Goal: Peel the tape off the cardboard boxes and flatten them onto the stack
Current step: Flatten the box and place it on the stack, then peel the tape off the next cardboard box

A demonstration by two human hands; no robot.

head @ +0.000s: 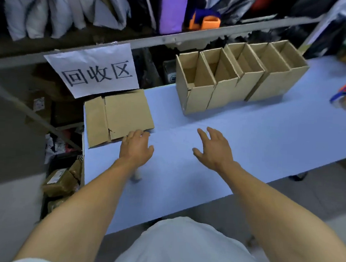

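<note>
Flattened cardboard lies in the stack at the desk's left end, the left hand touching its near edge, the right hand spread and empty, and a row of boxes still upright behind.

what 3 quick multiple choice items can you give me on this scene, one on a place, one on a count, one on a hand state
1. Where does the flattened cardboard lie?
A. the table's left end, below the paper sign
B. inside an upright box
C. on the floor

2. How many open boxes stand upright in the row?
A. two
B. five
C. eight

3. What is the right hand doing?
A. gripping a box
B. open over the table, holding nothing
C. pinching tape

Answers: 1 A, it lies beneath the paper sign; 2 B, five openings show; 3 B, the fingers are spread.
</note>
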